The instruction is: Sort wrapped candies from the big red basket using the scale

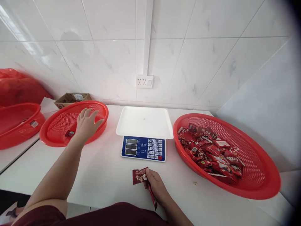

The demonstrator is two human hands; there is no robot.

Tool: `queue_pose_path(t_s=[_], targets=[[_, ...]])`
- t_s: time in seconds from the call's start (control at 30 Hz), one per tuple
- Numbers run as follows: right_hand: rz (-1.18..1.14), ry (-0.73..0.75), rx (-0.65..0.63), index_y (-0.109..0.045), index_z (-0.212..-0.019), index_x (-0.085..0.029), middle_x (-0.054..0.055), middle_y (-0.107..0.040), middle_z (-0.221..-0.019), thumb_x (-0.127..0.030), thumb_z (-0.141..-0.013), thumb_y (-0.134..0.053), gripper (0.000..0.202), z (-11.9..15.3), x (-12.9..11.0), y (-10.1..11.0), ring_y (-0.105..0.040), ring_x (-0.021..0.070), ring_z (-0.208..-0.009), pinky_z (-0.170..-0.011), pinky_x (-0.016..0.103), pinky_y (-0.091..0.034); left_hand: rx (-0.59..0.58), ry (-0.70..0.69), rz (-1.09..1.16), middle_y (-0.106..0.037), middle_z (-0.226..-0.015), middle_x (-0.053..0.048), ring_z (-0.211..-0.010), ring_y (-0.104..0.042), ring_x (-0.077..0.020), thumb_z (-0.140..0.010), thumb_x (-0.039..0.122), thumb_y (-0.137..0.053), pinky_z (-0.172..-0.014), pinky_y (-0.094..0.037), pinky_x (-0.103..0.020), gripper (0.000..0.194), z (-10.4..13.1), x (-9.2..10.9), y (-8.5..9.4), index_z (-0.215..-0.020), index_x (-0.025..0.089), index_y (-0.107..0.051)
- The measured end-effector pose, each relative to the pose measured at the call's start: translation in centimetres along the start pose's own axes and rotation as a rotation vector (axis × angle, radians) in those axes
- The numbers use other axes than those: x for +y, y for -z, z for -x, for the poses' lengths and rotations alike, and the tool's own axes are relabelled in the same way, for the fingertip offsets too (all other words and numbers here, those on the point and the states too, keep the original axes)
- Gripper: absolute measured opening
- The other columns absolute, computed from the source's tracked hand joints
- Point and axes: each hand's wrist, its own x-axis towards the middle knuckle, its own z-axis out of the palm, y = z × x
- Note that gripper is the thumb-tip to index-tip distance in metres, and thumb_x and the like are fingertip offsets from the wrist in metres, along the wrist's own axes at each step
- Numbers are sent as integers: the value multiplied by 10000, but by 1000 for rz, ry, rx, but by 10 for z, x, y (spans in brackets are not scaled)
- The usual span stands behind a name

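Note:
My left hand [87,123] is over the near-right part of a red perforated basket [56,121], fingers spread and nothing visible in them. A small dark red packet [70,133] lies in that basket, left of my wrist. Close to my body, above the table, my right hand [157,185] is closed on dark red snack packets [139,176]; one sticks out to the left and another hangs down below the fingers. Just beyond that hand stands a digital scale [143,149] with a bare white tray [144,121]. Its display digits are too faint to read.
On the right, a larger red basket [261,166] holds a heap of red packets [213,150]. Another red basket [20,125], a red plastic bag [21,88] and a cardboard box [70,99] are at the left. A wall socket [144,81] sits behind the scale.

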Motion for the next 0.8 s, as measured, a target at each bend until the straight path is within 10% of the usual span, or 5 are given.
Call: queue_pose_path(t_s=[0.1, 0.2, 0.33, 0.57, 0.8], targets=[[26, 5, 20, -458, -564, -188, -11, -477, -531, -672, -797, -338, 550, -1, 0, -3, -427, 112, -490, -499, 243, -323, -32, -39, 306, -614, -1041, -93, -1000, -531, -255, -829, 380, -492, -860, -425, -386, 319, 43, 30, -18, -1039, 161, -589], [16, 3, 77, -465, -577, -190, -14, -478, -530, -657, -815, -312, 547, -1, -2, -4, -434, 115, -484, -504, 244, -340, -527, -82, 666, -653, -778, -18, -671, -576, -163, -796, 446, -526, -615, -449, -263, 330, 91, 77, -39, -1005, 207, -614], [94, 69, 165, -488, -610, -189, -6, -488, -545, -639, -826, -308, 531, -2, -9, 2, -457, 129, -505, -507, 247, -362, -800, -67, 995, -608, -679, 2, -607, -526, -130, -793, 458, -532, -541, -388, -223, 285, 126, 118, -57, -817, 189, -621], [411, 239, 343, -594, -674, -185, 5, -545, -594, -568, -807, -435, 436, -29, -66, 24, -502, 150, -580, -550, 247, -380, -833, 252, 1638, -543, -616, 15, -537, -478, -102, -819, 527, -479, -559, -384, -237, 356, 126, 116, -71, -830, 171, -492], [500, 230, 430, -614, -714, -180, 16, -571, -603, -622, -820, -335, 533, -104, -131, 45, -512, 142, -543, -542, 256, -386, -1033, 311, 1672, -550, -615, 6, -532, -473, -95, -788, 542, -519, -554, -365, -234, 392, 138, 115, -74, -814, 150, -525]])
